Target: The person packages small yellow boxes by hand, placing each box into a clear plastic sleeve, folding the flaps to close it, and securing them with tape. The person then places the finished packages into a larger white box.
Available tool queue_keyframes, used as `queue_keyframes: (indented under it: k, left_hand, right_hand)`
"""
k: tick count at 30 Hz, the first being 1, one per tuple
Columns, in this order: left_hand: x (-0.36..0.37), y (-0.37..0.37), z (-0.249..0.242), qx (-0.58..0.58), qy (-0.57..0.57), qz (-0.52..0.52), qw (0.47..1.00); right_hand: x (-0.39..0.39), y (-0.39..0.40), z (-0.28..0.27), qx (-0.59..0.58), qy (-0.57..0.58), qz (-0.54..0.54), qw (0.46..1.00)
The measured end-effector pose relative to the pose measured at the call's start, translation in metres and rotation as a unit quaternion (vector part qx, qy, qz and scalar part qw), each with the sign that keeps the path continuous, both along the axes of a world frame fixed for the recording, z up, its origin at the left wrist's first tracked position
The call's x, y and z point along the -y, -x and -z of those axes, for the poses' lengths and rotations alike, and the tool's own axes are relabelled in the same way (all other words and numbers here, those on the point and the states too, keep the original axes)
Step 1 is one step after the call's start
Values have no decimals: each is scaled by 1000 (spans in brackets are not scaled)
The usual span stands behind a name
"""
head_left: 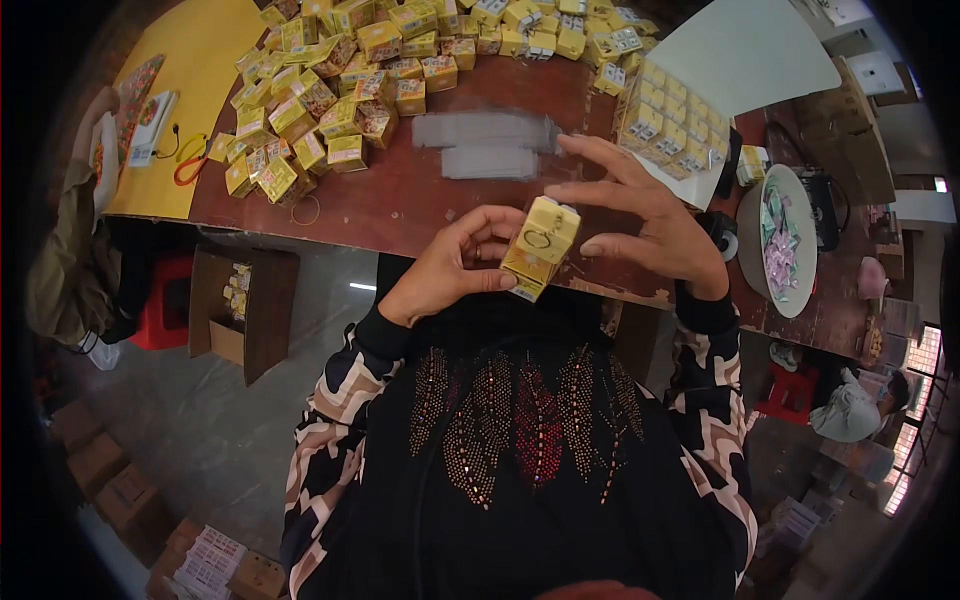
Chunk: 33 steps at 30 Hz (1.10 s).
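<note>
- Left hand [455,262] pinches the small yellow box [540,246] from below, near the table [400,205] edge.
- Right hand [650,225] steadies its top, fingers partly spread.
- Loose yellow boxes [340,80] heaped far left.

Bare table [400,205] strip at 12 o'clock passable; loose box heap [350,70] beyond, stacked block [672,125] at 1 o'clock obstruct.

Both hands held a small yellow box [540,248] above the brown table [400,200]; the left hand [455,268] gripped it from nine o'clock, the right hand [640,225] from three o'clock. A heap of yellow boxes [400,60] lay at twelve o'clock.
</note>
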State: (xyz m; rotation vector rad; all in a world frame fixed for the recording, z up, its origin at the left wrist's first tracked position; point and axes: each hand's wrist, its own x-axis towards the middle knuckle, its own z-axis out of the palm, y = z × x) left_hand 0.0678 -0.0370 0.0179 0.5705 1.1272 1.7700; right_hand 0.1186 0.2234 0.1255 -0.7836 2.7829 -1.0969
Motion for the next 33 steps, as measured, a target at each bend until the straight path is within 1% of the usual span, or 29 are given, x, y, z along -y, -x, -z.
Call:
queue_keyframes:
  k: [2, 3, 5, 6, 8, 9, 10, 12, 13, 15, 16, 18, 20, 22, 24, 25, 26, 27, 28, 29, 30, 31, 32, 33]
  left_hand:
    - [-2, -4, -6, -7, -21, -61, 998]
    - [-1, -6, -7, -6, -20, -63, 998]
    - [-1, -12, -9, -29, -27, -109, 993]
    - [-1, -15, -10, -27, -25, -109, 993]
    - [-3, -23, -10, -28, -26, -123, 992]
    - [-2, -27, -11, -25, -22, -119, 992]
    - [-2, -30, -12, -33, -5, -107, 994]
    - [0, -35, -9, -39, 17, -91, 995]
    - [3, -37, -4, -57, 30, -79, 995]
    - [8, -42, 6, -72, 47, -65, 994]
    - [10, -46, 10, -51, 57, -59, 995]
    - [13, -50, 18, -27, 69, -52, 996]
    - [14, -49, 26, -144, 56, -73, 985]
    - [8, -51, 18, -131, 40, -89, 987]
    - [4, -49, 17, -122, 21, -106, 987]
    - [2, -47, 21, -83, -2, -93, 992]
    - [1, -46, 23, -43, -24, -80, 996]
    - [0, -46, 24, -44, -24, -79, 996]
    - [-1, -46, 24, -7, -22, -95, 995]
    - [-1, -47, 25, 31, -20, -110, 993]
    - [-1, -47, 26, 31, -18, -110, 993]
    - [0, -46, 27, 5, -11, -96, 995]
    - [1, -46, 27, -22, -5, -83, 996]
    - [1, -45, 27, -21, -4, -82, 996]
  right_hand:
    - [5, -9, -3, 20, 48, 79, 996]
    - [7, -14, 1, 20, 48, 78, 996]
    - [15, -29, 24, 80, 182, 169, 965]
    - [22, -35, 37, 82, 184, 169, 965]
    - [43, -46, 62, 74, 273, 193, 940]
    - [54, -51, 68, 67, 299, 233, 923]
    - [59, -57, 76, 69, 302, 238, 920]
    - [65, -69, 97, 89, 368, 278, 883]
    - [69, -75, 102, 92, 372, 282, 880]
    - [76, -85, 111, 118, 410, 303, 852]
    - [76, -90, 119, 122, 413, 307, 849]
    - [76, -98, 134, 128, 395, 287, 863]
    - [77, -103, 137, 115, 399, 289, 863]
    - [78, -105, 133, 101, 400, 289, 864]
    - [75, -102, 124, 23, 288, 283, 914]
    - [76, -100, 129, 22, 289, 284, 914]
    - [79, -99, 139, -8, 337, 277, 900]
    - [82, -98, 144, -37, 384, 267, 883]
    - [83, -98, 144, -37, 385, 267, 882]
    - [84, -98, 143, -25, 417, 274, 867]
    - [85, -98, 143, -12, 448, 280, 849]
    - [82, -98, 143, -12, 448, 280, 849]
    - [77, -99, 144, 3, 453, 250, 856]
    - [72, -99, 144, 18, 457, 219, 862]
